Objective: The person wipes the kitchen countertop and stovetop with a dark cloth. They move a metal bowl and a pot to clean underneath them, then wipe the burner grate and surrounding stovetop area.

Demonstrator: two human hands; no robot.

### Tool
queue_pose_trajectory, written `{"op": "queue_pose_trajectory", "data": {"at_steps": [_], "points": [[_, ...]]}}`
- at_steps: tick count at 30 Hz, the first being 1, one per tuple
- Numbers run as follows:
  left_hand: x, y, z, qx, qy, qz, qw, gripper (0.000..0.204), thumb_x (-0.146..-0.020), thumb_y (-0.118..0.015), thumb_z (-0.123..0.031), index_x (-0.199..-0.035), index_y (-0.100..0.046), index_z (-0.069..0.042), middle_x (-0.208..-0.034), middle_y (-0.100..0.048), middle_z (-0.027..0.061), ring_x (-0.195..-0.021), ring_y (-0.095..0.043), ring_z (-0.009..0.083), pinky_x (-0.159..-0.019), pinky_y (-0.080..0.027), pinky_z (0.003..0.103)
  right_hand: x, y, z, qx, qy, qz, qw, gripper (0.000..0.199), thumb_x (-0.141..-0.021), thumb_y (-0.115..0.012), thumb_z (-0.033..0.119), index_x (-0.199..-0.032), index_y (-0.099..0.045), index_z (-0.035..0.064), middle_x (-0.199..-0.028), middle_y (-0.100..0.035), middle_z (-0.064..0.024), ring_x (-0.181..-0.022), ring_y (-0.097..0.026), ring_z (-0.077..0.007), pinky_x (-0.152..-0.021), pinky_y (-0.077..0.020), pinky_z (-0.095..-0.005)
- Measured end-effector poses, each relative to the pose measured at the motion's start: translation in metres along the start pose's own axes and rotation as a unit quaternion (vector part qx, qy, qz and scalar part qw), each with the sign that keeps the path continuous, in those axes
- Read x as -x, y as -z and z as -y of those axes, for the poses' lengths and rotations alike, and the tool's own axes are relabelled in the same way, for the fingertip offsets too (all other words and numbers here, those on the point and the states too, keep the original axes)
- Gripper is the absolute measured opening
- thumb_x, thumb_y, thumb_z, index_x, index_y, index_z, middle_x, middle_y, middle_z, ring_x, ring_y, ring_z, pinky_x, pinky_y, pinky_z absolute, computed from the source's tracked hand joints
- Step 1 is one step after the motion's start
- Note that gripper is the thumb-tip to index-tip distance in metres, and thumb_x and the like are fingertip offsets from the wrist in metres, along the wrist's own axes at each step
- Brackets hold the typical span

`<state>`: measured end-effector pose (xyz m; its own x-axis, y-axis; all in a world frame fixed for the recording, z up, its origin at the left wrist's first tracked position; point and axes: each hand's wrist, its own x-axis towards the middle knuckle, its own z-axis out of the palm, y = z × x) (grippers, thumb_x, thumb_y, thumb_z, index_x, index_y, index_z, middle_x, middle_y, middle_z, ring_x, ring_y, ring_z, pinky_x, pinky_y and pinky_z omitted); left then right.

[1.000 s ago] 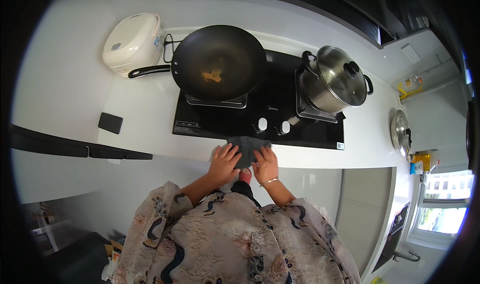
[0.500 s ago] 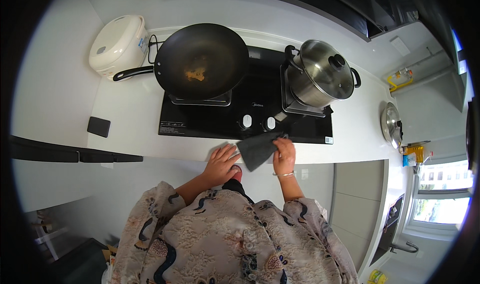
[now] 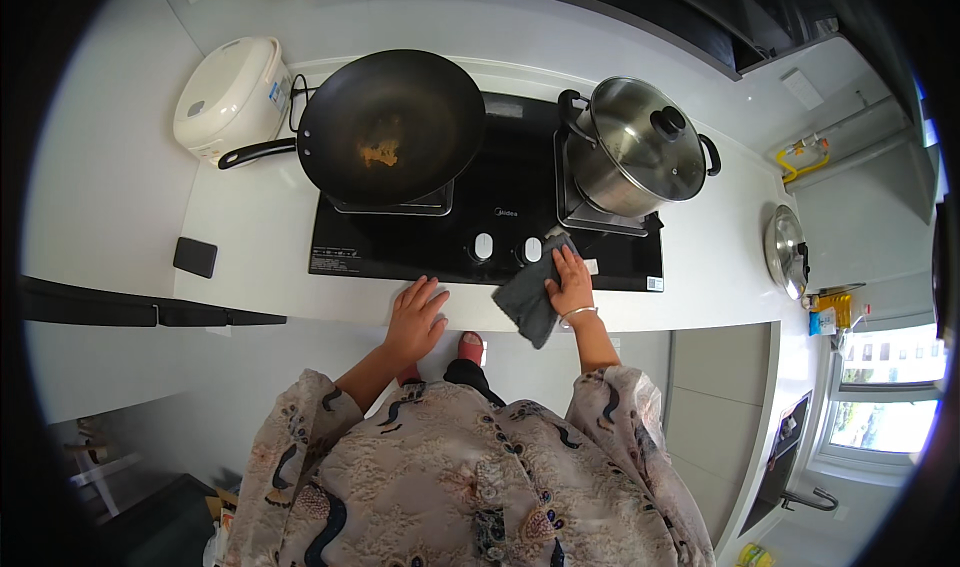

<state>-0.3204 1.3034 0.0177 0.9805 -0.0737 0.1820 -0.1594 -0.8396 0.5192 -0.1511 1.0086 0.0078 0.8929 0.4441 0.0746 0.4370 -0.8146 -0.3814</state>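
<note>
Inspecting the wide black glass hob [image 3: 520, 184]: wiping appears partway; I cannot tell which areas are finished. The round black wok [image 3: 420, 107] sits at its ten o'clock, the lidded stainless-steel pot [image 3: 615, 172] at two. The limp dark-grey fabric cloth [image 3: 527, 297] overlaps the front edge at five, held under my right hand [image 3: 571, 287], fingers loosely curled. My left hand [image 3: 413, 327], at seven, is empty, fingers slightly spread. Unaddressed: brown residue [image 3: 380, 154] inside the wok.

Fisheye view from the wearer's head, aimed steeply down.
The left camera of the pair looks over the patterned blouse [image 3: 470, 467], close at the bottom, toward the gas cooktop [image 3: 518, 179], farther off; its wide field reaches the window [image 3: 885, 382] at right and bends the counter [image 3: 245, 237]'s back edge.
</note>
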Motion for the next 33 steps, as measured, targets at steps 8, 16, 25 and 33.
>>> {"op": "queue_pose_trajectory", "data": {"at_steps": [8, 16, 25, 33], "points": [[-0.006, -0.017, -0.019, 0.062, -0.002, 0.053, 0.997, 0.048, -0.082, -0.06, -0.02, -0.128, -0.054, -0.007, -0.139, -0.044, 0.0157, -0.13, -0.039, 0.0323, -0.105, -0.031, 0.047, 0.047, 0.013, 0.012, 0.012, -0.031, -0.034, 0.999, 0.059, -0.077, -0.069, 0.023, -0.131, -0.05, 0.0062, -0.138, -0.044, -0.0187, -0.122, -0.044, -0.0377, -0.101, -0.0375, -0.0452], [-0.039, -0.016, -0.054, 0.153, -0.014, 0.025, 0.988, 0.044, -0.084, -0.06, -0.017, -0.127, -0.054, -0.006, -0.136, -0.047, 0.013, -0.117, -0.05, 0.0329, -0.099, -0.041, 0.043, 0.025, 0.083, 0.06, -0.276, -0.066, -0.083, 0.955, 0.028, -0.078, -0.066, 0.015, -0.099, -0.065, -0.0041, -0.089, -0.067, -0.0214, -0.085, -0.067, -0.0306, -0.078, -0.0503, -0.0344], [-0.04, 0.024, -0.003, 0.112, 0.07, -0.153, 0.979, 0.045, -0.082, -0.063, -0.012, -0.126, -0.055, -0.006, -0.131, -0.052, 0.0178, -0.119, -0.049, 0.0357, -0.1, -0.04, 0.043, -0.06, 0.069, 0.043, -0.134, -0.068, -0.153, 0.977, 0.04, -0.084, -0.065, 0.017, -0.118, -0.057, -0.0037, -0.116, -0.058, -0.0258, -0.111, -0.054, -0.0418, -0.096, -0.043, -0.0436], [-0.024, 0.024, 0.045, 0.025, 0.114, -0.222, 0.968, 0.044, -0.082, -0.064, -0.01, -0.124, -0.055, -0.003, -0.132, -0.051, 0.0203, -0.121, -0.048, 0.0391, -0.1, -0.04, 0.044, -0.108, 0.033, 0.038, -0.078, 0.123, -0.072, 0.987, 0.033, -0.083, -0.061, 0.016, -0.116, -0.065, 0.0113, -0.127, -0.056, -0.02, -0.116, -0.05, -0.0404, -0.101, -0.0403, -0.0428]]}}
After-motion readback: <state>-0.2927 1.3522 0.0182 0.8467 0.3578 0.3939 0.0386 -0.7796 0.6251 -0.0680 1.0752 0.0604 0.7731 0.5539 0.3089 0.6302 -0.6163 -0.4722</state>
